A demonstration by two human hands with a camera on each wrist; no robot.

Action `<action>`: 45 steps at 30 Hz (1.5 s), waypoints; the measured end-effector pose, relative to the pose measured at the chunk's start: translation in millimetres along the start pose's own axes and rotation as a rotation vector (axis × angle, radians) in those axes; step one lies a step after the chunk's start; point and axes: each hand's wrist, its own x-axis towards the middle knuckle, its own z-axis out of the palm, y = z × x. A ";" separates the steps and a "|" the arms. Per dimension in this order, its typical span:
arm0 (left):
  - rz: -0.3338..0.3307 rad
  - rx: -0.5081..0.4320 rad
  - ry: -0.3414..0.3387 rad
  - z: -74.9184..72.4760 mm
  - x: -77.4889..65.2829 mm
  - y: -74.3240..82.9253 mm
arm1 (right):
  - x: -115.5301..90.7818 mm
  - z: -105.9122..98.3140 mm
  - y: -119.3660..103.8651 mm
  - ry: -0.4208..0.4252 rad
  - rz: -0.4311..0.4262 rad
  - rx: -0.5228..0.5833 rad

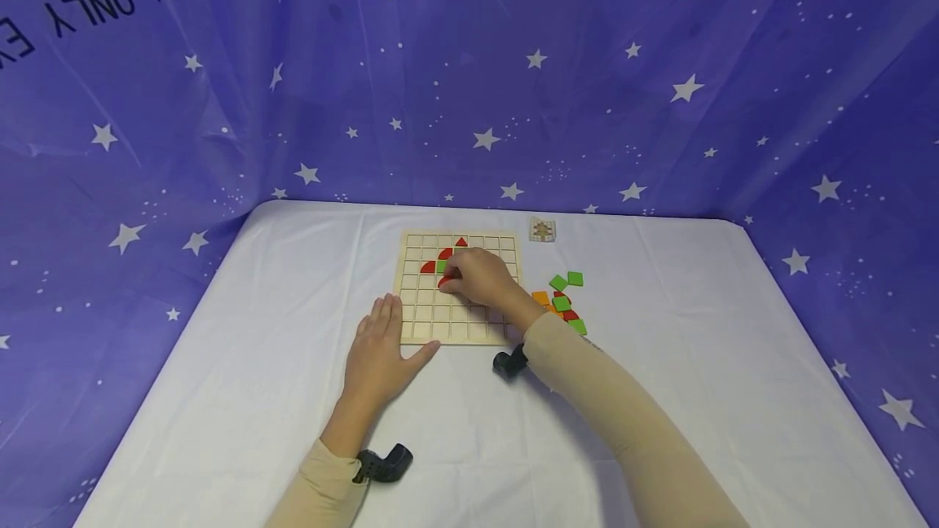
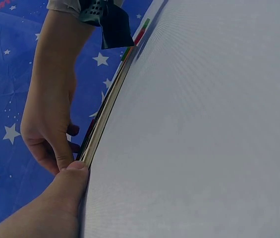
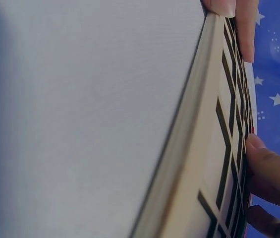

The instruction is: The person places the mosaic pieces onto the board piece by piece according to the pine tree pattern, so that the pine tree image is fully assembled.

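A wooden grid board lies flat on the table. My left hand rests at its lower left corner, fingers straight along the left edge and thumb at the front edge. Over the middle of the board, my right hand has its fingers curled, with thumb and fingertips at a red curved piece; the hand hides part of it. Set in the grid nearby are a red triangle, two red curved pieces and a green square. In the right wrist view, the right thumb touches the board's surface.
Right of the board lies a loose pile of green squares, orange pieces and red pieces, partly behind the right forearm. A small pattern card with a tree-like figure sits beyond the board's far right corner. A starry purple cloth hangs behind.
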 end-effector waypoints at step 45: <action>0.002 0.006 0.015 -0.2 -0.9 1.7 | -10.9 -3.8 -3.0 -0.018 -0.138 -0.021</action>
